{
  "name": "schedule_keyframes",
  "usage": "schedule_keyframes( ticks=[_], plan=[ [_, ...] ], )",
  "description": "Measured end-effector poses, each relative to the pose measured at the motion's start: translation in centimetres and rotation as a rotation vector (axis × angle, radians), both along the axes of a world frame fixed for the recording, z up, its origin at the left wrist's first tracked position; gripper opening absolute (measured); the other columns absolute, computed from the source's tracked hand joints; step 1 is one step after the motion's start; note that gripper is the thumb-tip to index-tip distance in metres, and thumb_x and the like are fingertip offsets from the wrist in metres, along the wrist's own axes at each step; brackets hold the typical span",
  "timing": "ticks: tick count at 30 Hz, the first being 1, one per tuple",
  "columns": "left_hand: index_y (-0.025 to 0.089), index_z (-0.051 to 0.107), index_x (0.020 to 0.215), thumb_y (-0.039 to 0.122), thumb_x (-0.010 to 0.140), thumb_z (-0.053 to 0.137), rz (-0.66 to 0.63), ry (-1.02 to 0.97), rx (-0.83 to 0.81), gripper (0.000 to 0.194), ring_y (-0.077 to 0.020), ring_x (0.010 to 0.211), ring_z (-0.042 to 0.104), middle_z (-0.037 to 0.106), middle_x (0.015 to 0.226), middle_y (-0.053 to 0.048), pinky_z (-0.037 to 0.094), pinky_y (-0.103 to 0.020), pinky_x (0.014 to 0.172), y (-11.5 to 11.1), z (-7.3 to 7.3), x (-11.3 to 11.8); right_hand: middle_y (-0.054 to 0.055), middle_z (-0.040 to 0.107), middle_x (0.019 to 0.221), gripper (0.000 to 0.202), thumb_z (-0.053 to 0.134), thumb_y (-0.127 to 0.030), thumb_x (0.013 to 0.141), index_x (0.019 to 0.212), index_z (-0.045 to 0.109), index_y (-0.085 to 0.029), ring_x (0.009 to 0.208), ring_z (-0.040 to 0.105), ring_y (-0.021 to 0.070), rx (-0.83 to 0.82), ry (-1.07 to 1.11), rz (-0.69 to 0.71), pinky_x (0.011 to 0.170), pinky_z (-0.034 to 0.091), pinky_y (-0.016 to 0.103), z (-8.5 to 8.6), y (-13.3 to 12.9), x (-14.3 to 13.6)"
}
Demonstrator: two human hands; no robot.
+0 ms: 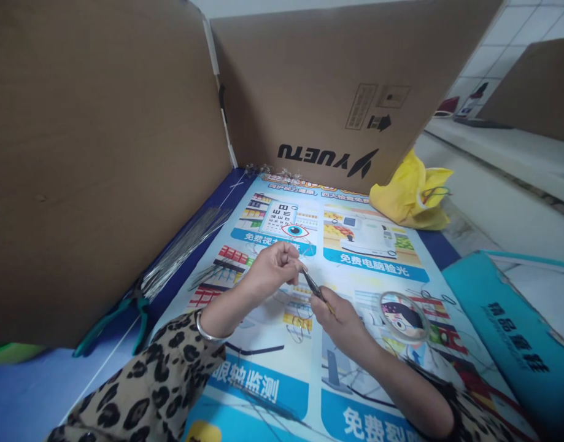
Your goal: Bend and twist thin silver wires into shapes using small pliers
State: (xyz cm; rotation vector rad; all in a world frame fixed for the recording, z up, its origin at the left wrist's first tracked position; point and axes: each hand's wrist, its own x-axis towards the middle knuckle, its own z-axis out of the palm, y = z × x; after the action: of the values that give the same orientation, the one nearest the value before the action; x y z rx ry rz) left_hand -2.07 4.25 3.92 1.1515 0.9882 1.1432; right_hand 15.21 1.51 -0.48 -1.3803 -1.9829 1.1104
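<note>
Over the middle of the printed poster (282,307), my left hand (278,265) is closed, thumb and fingertips pinched on what looks like a thin wire (305,250); most of it is hidden by the fingers. My right hand (337,316) grips a small pair of needle-nose pliers (313,283) with dark jaws and a bit of yellow at the handle. The jaw tips meet the left fingertips; what lies between them is too small to tell. A loop of bent wire (300,329) lies on the poster below the hands.
Tall cardboard panels (309,92) stand behind and on the left. Straight wires (180,252) lie at left beside green-handled pliers (120,319). A roll of tape (405,316), a yellow bag (410,193) and a teal box (507,331) are on the right.
</note>
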Motion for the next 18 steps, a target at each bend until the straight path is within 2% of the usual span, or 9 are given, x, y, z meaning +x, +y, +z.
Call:
schedule_keyframes(
  ticks=[6,9,14,18],
  plan=[
    [0.016,0.045,0.080,0.019,0.066,0.064,-0.069,-0.071,-0.011,0.024,-0.0040,0.044,0.047,0.061,0.063,0.002,0.037,-0.018,0.047,0.3,-0.2,-0.6,-0.004,0.041,0.059,0.032,0.036,-0.049,0.086,0.068,0.037,-0.023,0.054,0.038,0.0113,0.019,-0.002,0.034,0.050,0.031,0.025,0.6,0.2,0.1],
    [0.016,0.046,0.080,0.020,0.065,0.065,-0.082,-0.081,-0.023,0.024,-0.0039,0.043,0.048,0.061,0.062,0.002,0.037,-0.017,0.046,0.3,-0.2,-0.6,-0.004,0.039,0.058,0.033,0.036,-0.050,0.086,0.069,0.036,-0.023,0.053,0.036,0.0105,-0.033,0.035,0.043,0.048,0.030,0.024,0.4,0.1,0.1],
    [0.016,0.045,0.079,0.024,0.070,0.066,0.025,-0.020,0.000,0.024,-0.0079,0.051,0.059,0.061,0.061,0.002,0.045,-0.019,0.053,0.1,-0.4,0.1,-0.005,0.041,0.060,0.037,0.035,-0.056,0.086,0.071,0.036,-0.023,0.051,0.039,0.0088,-0.186,0.185,0.032,0.046,0.031,0.023,-0.5,0.1,0.2],
    [0.016,0.045,0.080,0.024,0.072,0.066,0.103,0.045,0.035,0.023,-0.0097,0.057,0.063,0.061,0.060,0.004,0.048,-0.020,0.056,0.0,-1.0,0.6,-0.006,0.043,0.059,0.038,0.035,-0.057,0.086,0.073,0.038,-0.022,0.048,0.039,0.0077,-0.275,0.260,0.034,0.045,0.031,0.023,-0.6,0.1,0.2]
  ],
)
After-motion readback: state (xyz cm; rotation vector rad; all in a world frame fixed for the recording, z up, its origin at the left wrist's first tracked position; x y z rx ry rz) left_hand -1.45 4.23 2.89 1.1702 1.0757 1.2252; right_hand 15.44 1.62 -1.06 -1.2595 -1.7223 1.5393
